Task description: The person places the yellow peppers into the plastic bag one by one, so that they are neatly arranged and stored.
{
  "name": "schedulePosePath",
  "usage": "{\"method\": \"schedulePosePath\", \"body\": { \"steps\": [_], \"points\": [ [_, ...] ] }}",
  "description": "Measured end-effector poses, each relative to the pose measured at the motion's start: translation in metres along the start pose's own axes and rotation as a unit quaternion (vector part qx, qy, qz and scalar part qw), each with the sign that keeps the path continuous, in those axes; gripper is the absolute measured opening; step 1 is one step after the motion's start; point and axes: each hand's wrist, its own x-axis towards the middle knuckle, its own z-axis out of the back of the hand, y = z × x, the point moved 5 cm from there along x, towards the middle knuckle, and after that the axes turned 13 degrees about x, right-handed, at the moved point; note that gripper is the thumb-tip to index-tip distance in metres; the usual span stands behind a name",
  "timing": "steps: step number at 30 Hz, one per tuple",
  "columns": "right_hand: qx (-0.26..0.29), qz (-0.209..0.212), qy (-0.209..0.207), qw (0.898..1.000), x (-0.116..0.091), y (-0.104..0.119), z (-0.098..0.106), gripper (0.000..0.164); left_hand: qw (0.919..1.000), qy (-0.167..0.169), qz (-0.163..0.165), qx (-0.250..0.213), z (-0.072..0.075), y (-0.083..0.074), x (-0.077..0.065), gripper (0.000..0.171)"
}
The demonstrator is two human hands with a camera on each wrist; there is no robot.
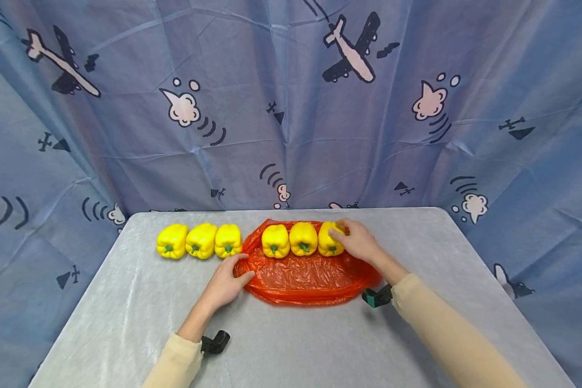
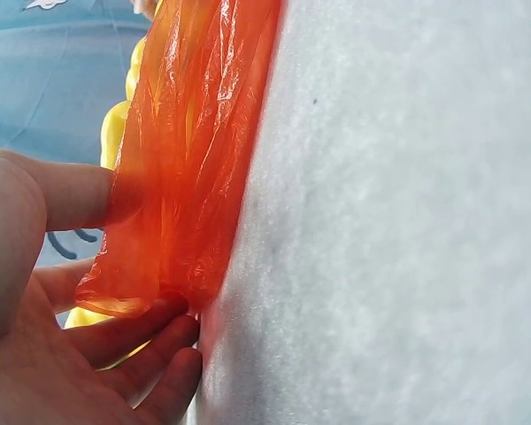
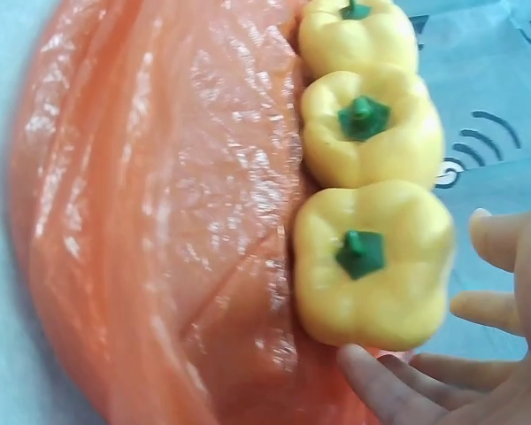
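Observation:
A red translucent plastic bag (image 1: 300,280) lies on the table, its mouth spread. Three yellow bell peppers stand in a row along the far side of its opening, stems facing the person: a left one (image 1: 275,241), a middle one (image 1: 303,238) and a right one (image 3: 372,274). My left hand (image 1: 225,283) touches the bag's left end with thumb and fingers spread; the film (image 2: 177,177) covers its thumb tip. Around the right pepper my right hand (image 1: 359,241) has its fingers spread. In the right wrist view one fingertip (image 3: 358,359) meets the pepper's lower edge; the other fingers stand apart from it.
Left of the bag, three more yellow bell peppers (image 1: 201,241) stand in a row on the grey-white table (image 1: 291,345). A blue curtain (image 1: 252,108) printed with planes hangs behind the table's far edge. Black wrist mounts (image 1: 215,342) sit at both cuffs.

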Motion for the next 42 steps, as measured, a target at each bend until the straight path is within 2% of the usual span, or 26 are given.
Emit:
{"method": "schedulePosePath", "body": {
  "steps": [10,20,30,37,42],
  "points": [
    [0.025,0.048,-0.027,0.998,-0.023,0.013,0.03,0.041,1.0,-0.001,0.0,0.0,0.0,-0.001,0.0,0.049],
    [0.025,0.07,-0.075,0.994,-0.047,-0.004,0.052,0.04,1.0,-0.002,0.0,0.002,0.002,-0.001,-0.001,0.048],
    [0.051,0.046,-0.072,0.995,-0.063,-0.039,0.051,0.043,1.0,0.0,0.001,0.002,0.002,-0.003,-0.002,0.049],
    [0.083,0.065,-0.043,0.994,-0.066,-0.057,0.039,0.043,1.0,0.001,0.001,0.001,0.002,-0.002,-0.003,0.049],
    [0.088,0.053,-0.024,0.994,-0.065,-0.063,0.033,0.047,1.0,-0.003,-0.006,0.004,0.004,-0.003,-0.002,0.048]
  ]
}}
